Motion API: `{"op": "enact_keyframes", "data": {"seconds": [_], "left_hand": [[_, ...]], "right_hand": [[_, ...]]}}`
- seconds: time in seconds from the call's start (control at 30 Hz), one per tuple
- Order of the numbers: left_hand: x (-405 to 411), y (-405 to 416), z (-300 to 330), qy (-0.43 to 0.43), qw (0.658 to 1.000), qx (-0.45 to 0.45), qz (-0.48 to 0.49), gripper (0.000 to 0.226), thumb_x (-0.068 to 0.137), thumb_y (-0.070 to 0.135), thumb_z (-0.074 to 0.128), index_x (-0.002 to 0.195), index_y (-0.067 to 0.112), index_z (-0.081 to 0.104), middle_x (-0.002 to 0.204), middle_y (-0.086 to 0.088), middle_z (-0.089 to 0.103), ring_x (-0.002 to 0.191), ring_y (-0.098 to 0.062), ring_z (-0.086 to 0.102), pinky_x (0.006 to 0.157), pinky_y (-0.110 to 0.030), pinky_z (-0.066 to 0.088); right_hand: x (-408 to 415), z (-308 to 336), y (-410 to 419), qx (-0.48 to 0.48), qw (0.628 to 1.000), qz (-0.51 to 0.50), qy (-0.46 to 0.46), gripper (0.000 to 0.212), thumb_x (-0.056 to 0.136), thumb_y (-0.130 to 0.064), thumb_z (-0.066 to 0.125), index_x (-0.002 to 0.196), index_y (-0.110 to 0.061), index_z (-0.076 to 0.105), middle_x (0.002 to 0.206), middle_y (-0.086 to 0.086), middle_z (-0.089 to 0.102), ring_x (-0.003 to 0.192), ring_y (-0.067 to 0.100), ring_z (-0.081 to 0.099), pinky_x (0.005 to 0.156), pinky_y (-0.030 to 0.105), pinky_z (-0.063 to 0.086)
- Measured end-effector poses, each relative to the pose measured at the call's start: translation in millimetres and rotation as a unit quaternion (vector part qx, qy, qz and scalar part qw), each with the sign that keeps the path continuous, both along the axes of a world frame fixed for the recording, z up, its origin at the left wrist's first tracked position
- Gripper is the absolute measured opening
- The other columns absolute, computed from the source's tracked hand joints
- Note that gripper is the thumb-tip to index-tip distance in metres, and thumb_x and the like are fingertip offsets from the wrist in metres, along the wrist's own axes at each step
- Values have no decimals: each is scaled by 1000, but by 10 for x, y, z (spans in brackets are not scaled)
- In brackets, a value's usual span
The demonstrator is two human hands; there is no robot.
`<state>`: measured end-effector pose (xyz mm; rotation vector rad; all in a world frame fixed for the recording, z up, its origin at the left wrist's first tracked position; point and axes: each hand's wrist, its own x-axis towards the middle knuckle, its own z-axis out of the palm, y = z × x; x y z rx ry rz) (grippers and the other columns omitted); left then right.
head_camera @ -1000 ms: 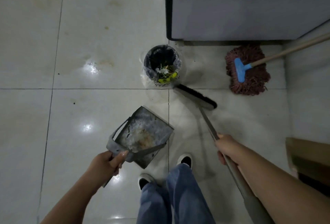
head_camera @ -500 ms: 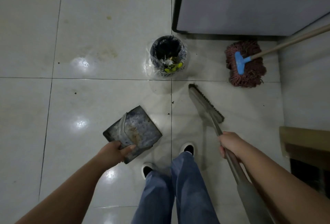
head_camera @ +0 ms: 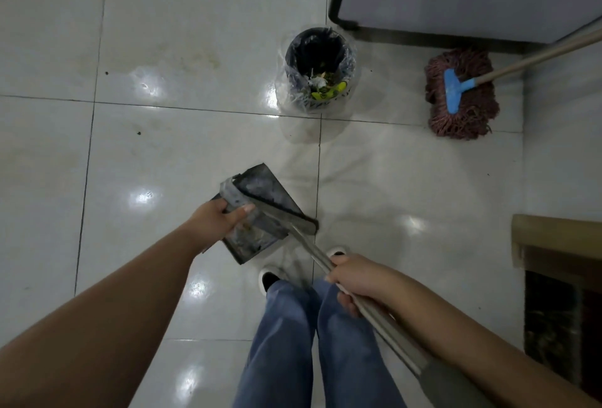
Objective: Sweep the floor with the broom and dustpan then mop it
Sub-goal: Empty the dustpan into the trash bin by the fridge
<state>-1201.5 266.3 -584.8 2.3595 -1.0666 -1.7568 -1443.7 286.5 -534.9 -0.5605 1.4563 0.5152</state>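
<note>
broom head across the dustpan

the right hand [head_camera: 350, 279] grips the silver metal handle of the long broom [head_camera: 325, 259] just above blue jeans [head_camera: 303, 342]. the left hand [head_camera: 216, 222] holds the grey, dirty metal dustpan [head_camera: 260, 209], thumb on its rim; the broom's dark bristle head lies across the pan. farther off on the white tiled floor [head_camera: 163, 147] stand a black bag-lined rubbish bin [head_camera: 317, 65] and a maroon string mop with blue clamp [head_camera: 461, 95].

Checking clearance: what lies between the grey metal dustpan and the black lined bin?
Only bare white floor tile separates dustpan from bin, in the head view.
</note>
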Motion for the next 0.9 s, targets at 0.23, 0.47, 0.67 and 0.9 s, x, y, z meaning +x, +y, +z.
{"op": "enact_keyframes", "data": {"seconds": [0.23, 0.47, 0.67, 0.9], "left_hand": [[-16, 298, 152, -2, 999, 24, -27, 35, 88, 39, 58, 70, 9, 56, 63, -3, 53, 56, -13, 49, 54, -20, 40], [30, 477, 145, -36, 999, 20, -3, 35, 88, 42, 57, 87, 8, 61, 77, -7, 61, 74, -23, 58, 72, -29, 48], [139, 420, 71, -37, 996, 5, 85, 44, 86, 45, 59, 91, 1, 66, 89, -17, 69, 77, -27, 64, 82, -36, 51], [81, 476, 50, -20, 995, 6, 101, 37, 84, 48, 60, 85, 11, 63, 83, -9, 68, 77, -23, 63, 79, -34, 51]], "right_hand": [[-563, 435, -201, 31, 989, -141, 38, 42, 99, -10, 38, 140, -21, 39, 33, 2, 35, 20, 4, 28, 28, 4, 25], [-666, 305, -667, 5, 987, -147, 58, 28, 100, -15, 41, 73, -16, 35, 47, 4, 29, 16, 3, 26, 27, 3, 25], [-212, -220, -720, -64, 996, 32, 59, 13, 96, -8, 41, 85, -15, 40, 46, 9, 41, 31, 15, 38, 35, 15, 35], [104, 37, -233, 70, 997, -30, -13, 15, 99, -8, 37, 95, -13, 52, 33, 3, 34, 19, 7, 31, 26, 8, 27]]}}
